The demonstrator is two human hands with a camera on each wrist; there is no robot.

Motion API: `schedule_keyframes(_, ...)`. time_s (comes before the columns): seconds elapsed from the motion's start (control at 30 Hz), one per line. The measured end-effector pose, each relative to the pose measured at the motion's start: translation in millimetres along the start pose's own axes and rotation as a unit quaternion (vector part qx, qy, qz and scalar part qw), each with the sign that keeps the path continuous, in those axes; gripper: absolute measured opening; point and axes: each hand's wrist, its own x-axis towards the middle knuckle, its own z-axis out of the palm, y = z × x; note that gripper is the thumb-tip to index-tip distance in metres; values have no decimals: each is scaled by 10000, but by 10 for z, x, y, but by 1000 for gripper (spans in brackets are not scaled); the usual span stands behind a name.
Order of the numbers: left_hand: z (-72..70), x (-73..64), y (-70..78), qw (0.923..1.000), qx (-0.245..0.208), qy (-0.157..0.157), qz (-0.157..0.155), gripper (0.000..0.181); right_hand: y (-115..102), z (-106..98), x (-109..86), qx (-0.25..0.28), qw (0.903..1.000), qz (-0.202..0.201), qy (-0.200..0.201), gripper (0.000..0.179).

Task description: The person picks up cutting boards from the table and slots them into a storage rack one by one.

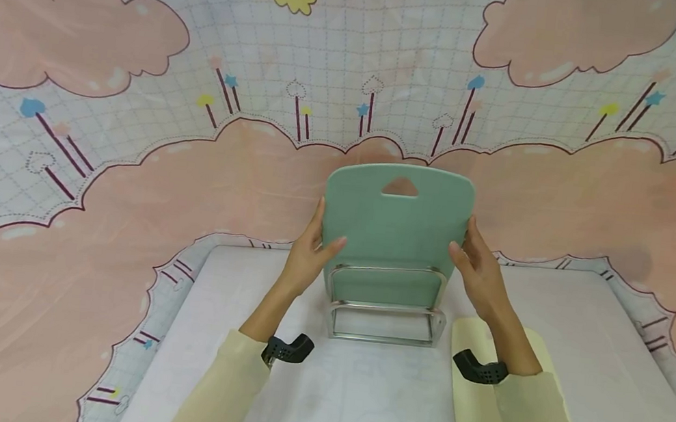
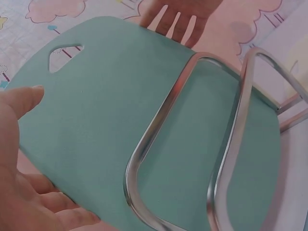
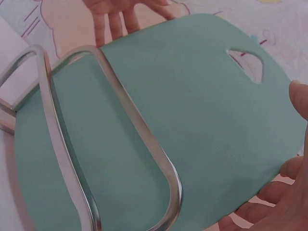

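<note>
A green cutting board (image 1: 397, 227) with a cut-out handle hole stands nearly upright in a silver metal rack (image 1: 388, 308) on the table. Two of the rack's bent bars cross the board's lower part, as the left wrist view shows. My left hand (image 1: 311, 253) is at the board's left edge, its fingers along the side and its thumb lifted away from the face. At the opposite edge, my right hand (image 1: 480, 271) mirrors it, fingers extended along the side and thumb apart. Whether the fingertips press on the board is hard to tell.
A pale yellow cutting board (image 1: 473, 397) lies on the white table (image 1: 355, 398), partly under my right forearm. Behind the table hangs a patterned cloth (image 1: 267, 183) with pink clouds. Each wrist wears a black band (image 1: 289, 349).
</note>
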Motion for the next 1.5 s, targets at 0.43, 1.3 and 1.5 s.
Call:
schedule_keyframes(0.43,-28,158,-180,9993,331,78,155,86,-35,-34,88,-134,9995,299,3,70)
schedule_keyframes(1.3,-27,57,-187,9993,122,323,-120,79,18,-9,66,-253,9988,363,201,76)
schedule_keyframes(1.5,-12,-113,-189,9965,-4,803,-213,68,39,-38,-57,-233,9972,510,502,69)
